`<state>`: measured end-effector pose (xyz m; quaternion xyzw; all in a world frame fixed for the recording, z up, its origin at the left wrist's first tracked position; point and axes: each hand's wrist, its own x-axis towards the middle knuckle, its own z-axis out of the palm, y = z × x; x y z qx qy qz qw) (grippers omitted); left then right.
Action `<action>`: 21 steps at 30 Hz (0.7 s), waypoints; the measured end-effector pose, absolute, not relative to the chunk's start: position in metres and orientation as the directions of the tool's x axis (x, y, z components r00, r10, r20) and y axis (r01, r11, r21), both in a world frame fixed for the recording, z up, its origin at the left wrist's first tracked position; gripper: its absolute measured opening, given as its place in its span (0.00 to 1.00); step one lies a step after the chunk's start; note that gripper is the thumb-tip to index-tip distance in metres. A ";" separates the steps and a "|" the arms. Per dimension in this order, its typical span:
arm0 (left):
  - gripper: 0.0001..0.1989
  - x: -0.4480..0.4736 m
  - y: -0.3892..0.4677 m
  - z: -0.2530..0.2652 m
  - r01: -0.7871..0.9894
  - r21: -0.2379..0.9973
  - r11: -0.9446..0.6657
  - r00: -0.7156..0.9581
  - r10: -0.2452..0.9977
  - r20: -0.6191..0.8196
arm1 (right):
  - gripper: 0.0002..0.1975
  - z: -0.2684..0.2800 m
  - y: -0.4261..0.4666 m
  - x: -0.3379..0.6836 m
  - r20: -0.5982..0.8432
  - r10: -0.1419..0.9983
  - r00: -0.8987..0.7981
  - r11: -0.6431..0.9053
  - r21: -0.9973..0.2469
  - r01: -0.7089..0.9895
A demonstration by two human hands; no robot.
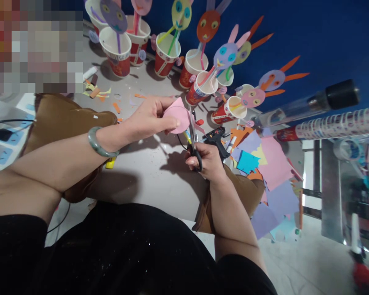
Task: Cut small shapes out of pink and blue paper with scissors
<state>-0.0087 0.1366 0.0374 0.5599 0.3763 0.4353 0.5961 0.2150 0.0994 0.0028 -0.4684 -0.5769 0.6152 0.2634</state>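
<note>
Pinched between the thumb and fingers of my left hand [152, 116] is a piece of pink paper [178, 116], rounded along its lower edge and pointed at the top. A drawn curved line shows on it. My right hand [207, 162] grips a pair of scissors [193, 137] by its dark handles, blades pointing up beside the paper's right edge. Whether the blades touch the paper I cannot tell. Just right of the scissors lies a black glue gun [217, 139]. A yellow-tipped stick [187, 137] is partly hidden behind the scissors.
Paper cups [169, 55] with paper animal heads on straws line the back by a blue wall [310, 37]. Coloured paper sheets [273, 159] pile at the right, near a long stack of cups [335, 123]. Brown cushions [70, 116] lie under both arms. Orange scraps [95, 92] litter the back left.
</note>
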 end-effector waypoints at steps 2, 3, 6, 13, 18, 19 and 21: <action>0.02 -0.009 0.137 0.037 -0.101 0.995 -0.002 0.337 0.941 0.036 | 0.31 0.002 0.100 0.216 -0.276 0.862 -0.424 -0.195 -0.955 0.224; 0.02 -0.009 0.137 0.037 -0.101 0.995 0.000 0.335 0.941 0.034 | 0.31 0.002 0.100 0.216 -0.278 0.863 -0.422 -0.195 -0.954 0.229; 0.02 -0.009 0.137 0.036 -0.093 0.996 -0.005 0.325 0.945 0.035 | 0.31 0.003 0.099 0.216 -0.273 0.866 -0.418 -0.187 -0.953 0.237; 0.03 -0.010 0.138 0.035 -0.077 0.997 -0.005 0.336 0.941 0.031 | 0.31 0.004 0.100 0.215 -0.265 0.861 -0.434 -0.179 -0.957 0.228; 0.04 -0.011 0.138 0.032 -0.043 0.999 -0.019 0.364 0.931 0.034 | 0.32 0.006 0.099 0.215 -0.294 0.855 -0.427 -0.207 -0.949 0.238; 0.04 -0.012 0.139 0.031 -0.039 0.999 -0.021 0.373 0.927 0.034 | 0.32 0.006 0.099 0.215 -0.295 0.855 -0.426 -0.207 -0.948 0.242; 0.05 -0.012 0.139 0.029 -0.034 0.999 -0.022 0.380 0.924 0.034 | 0.33 0.006 0.099 0.215 -0.293 0.857 -0.424 -0.201 -0.948 0.247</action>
